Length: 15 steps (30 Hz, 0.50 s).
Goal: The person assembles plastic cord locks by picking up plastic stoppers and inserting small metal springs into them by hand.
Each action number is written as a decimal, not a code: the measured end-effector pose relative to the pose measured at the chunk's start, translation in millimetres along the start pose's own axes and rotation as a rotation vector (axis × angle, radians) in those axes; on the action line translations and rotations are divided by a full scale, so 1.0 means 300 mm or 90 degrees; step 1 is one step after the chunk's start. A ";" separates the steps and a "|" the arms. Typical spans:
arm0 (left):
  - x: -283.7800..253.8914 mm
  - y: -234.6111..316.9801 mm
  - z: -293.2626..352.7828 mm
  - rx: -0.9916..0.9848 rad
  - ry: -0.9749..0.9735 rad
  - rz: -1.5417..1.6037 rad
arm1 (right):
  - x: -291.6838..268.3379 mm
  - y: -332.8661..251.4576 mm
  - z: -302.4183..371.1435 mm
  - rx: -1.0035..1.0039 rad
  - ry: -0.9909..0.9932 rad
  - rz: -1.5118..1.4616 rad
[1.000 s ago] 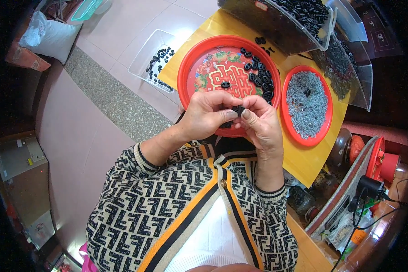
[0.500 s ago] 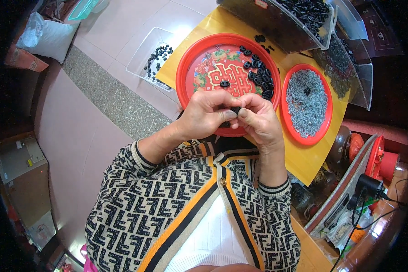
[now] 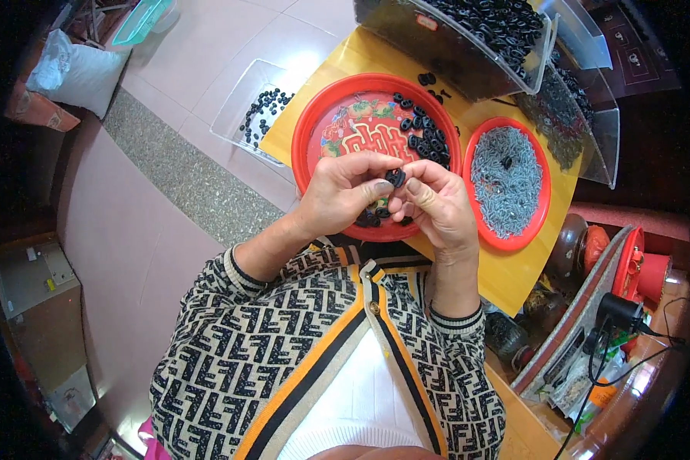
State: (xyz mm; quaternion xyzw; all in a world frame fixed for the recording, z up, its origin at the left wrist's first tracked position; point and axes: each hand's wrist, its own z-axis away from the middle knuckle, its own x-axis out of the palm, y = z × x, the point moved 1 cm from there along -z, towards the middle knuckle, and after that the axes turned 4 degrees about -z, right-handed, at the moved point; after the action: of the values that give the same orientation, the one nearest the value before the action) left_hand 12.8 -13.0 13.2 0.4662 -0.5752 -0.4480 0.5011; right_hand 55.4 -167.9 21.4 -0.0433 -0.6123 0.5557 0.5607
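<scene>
Over the near side of a round red tray [image 3: 302, 146], my left hand [image 3: 337, 192] pinches a small black plastic cord lock [image 3: 395, 177] between thumb and forefinger. My right hand [image 3: 441, 203] is beside it, fingers closed and their tips against or very near the part's right side. Anything between those right fingertips is hidden. Several two-holed black cord locks [image 3: 429, 142] crowd the tray's right side, and a few black pieces [image 3: 369, 218] lie under my hands. To the right, an oval red tray [image 3: 545, 192] holds many small metal springs [image 3: 506, 195], with one black piece on top.
Clear bins [image 3: 468, 57] heaped with black parts stand at the far right of the yellow board [image 3: 563, 199]. Left of the board is a clear box [image 3: 226, 115] with small black pieces. A black plug adapter with cables [image 3: 617, 313] sits at lower right.
My fingers have shifted so more of the black cord lock shows between them. The view has moved slightly, and the trays appear a little lower and further left.
</scene>
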 end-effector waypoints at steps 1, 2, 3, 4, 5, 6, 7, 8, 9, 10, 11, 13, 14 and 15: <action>0.002 0.000 -0.001 0.002 -0.003 0.001 | 0.005 -0.005 0.001 0.004 0.015 0.041; 0.007 0.003 -0.003 0.004 -0.011 0.011 | 0.009 -0.012 0.003 -0.003 0.018 0.043; 0.012 0.007 -0.004 0.005 -0.021 0.021 | 0.012 -0.019 0.005 -0.007 0.033 0.085; 0.014 0.011 0.000 0.011 -0.030 0.023 | 0.016 -0.023 0.008 -0.014 0.049 0.128; 0.021 0.007 0.003 -0.004 -0.017 0.038 | 0.012 -0.023 0.012 -0.012 0.066 0.130; 0.025 0.006 0.006 -0.019 -0.006 0.053 | 0.018 -0.032 0.009 -0.003 0.054 0.160; 0.020 0.009 0.011 -0.015 0.004 0.091 | 0.017 -0.046 0.007 0.011 0.046 0.168; 0.018 0.016 0.016 -0.011 -0.010 0.092 | 0.012 -0.064 0.007 0.024 0.041 0.174; 0.002 0.025 0.027 -0.020 0.019 0.011 | 0.001 -0.104 0.004 -0.005 0.069 0.218; -0.018 0.038 0.034 -0.029 0.049 -0.070 | -0.019 -0.168 0.004 -0.033 0.096 0.261; -0.034 0.070 0.045 -0.026 -0.009 -0.084 | -0.046 -0.251 0.010 -0.154 0.130 0.263; -0.018 0.165 0.036 0.070 -0.155 -0.074 | -0.148 -0.453 0.019 -0.372 0.177 0.213; -0.007 0.217 0.036 0.170 -0.296 -0.062 | -0.217 -0.551 0.025 -0.398 0.246 0.091; 0.014 0.254 0.041 0.162 -0.383 0.047 | -0.235 -0.607 0.044 -0.404 0.265 0.034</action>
State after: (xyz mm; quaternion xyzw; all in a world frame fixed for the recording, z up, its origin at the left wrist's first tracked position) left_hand -6.3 -4.2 87.5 0.3507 -0.7655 -0.4717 0.2620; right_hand 175.6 -292.8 112.4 -0.3427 -0.6256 0.3321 0.6172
